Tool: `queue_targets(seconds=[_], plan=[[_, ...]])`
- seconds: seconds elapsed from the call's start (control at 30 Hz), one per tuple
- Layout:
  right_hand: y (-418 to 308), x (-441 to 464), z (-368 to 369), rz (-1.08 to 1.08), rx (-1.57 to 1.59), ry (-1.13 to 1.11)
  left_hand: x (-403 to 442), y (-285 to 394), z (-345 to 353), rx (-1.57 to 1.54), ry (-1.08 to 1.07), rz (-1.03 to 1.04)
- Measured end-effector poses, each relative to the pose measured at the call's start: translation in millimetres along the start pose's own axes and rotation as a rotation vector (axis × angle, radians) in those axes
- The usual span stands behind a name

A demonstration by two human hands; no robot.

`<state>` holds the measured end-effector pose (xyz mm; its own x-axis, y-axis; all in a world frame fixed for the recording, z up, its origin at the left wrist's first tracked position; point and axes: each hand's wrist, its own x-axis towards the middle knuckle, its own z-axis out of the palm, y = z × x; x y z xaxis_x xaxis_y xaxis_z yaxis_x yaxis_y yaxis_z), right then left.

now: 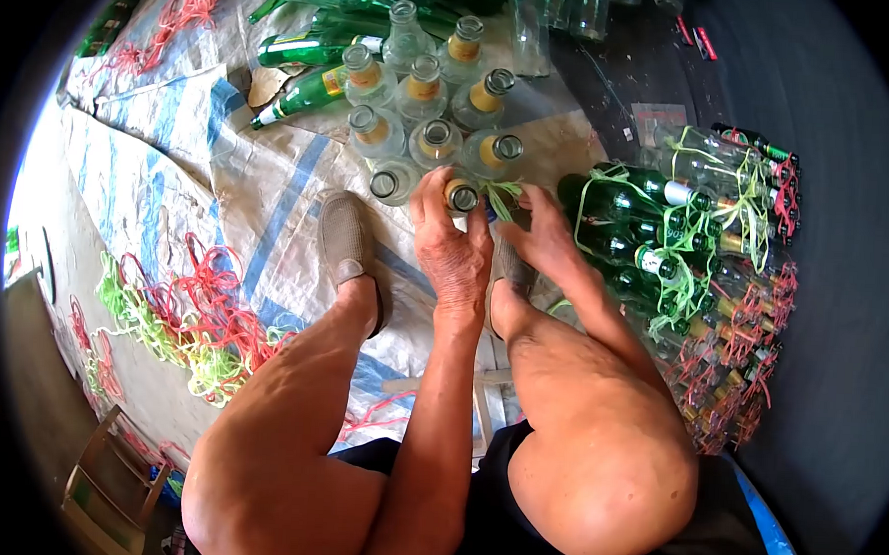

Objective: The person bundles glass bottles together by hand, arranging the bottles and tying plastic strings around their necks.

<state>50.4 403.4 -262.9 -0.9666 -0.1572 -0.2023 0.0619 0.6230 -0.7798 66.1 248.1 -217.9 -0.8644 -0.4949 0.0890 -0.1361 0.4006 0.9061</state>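
Left hand (453, 250) clamps a gold-labelled clear glass bottle (461, 197) at the near edge of upright clear glass bottles (436, 144), right hand (545, 237) at green plastic twine (504, 197), can't tell if pinching; lopsided tug could topple it.

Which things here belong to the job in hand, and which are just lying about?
In the job: clear bottles, one held by the left hand; green string by the right hand; probably the tied bottles.

Apparently lying about: wooden frame; small red object.
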Motion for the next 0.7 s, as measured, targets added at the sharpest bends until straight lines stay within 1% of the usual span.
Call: queue_targets(seconds=[0.07,0.17,0.23,0.3,0.33,0.4,0.43,0.47,0.53,0.7], plan=[[9.3,3.9,13.3,0.032,-0.016,-0.034,-3.8,-2.6,0.5,0.031,0.006,-0.006],[41.6,2.6,29.0,-0.051,-0.025,-0.08,-14.8,-3.1,-1.7,0.082,0.056,-0.048],[36.7,-0.9,22.3,-0.087,0.001,-0.092,-26.4,-0.7,-0.7,0.107,0.109,-0.111],[25.8,-10.0,11.8,-0.077,0.009,-0.089,-42.5,4.2,1.7,0.081,0.13,-0.271],[16.9,-13.0,5.2,-0.055,0.004,-0.077,-51.5,-5.3,6.7,0.132,0.146,-0.176],[4.6,-12.0,-7.4,0.019,0.006,-0.088,-62.2,1.2,11.7,0.096,0.087,-0.142],[-0.9,-10.8,-12.9,0.012,0.008,-0.081,-66.6,4.0,15.9,0.052,0.061,-0.131],[-12.2,-7.3,-20.6,0.004,0.01,-0.074,-66.8,12.2,16.6,0.019,0.021,-0.165],[-33.3,-0.8,-32.9,-0.04,-0.033,-0.042,-59.1,17.3,18.0,0.011,0.005,-0.078],[-67.7,16.2,-55.0,-0.081,-0.242,-0.138,-42.1,32.5,20.2,-0.063,0.027,0.006]])
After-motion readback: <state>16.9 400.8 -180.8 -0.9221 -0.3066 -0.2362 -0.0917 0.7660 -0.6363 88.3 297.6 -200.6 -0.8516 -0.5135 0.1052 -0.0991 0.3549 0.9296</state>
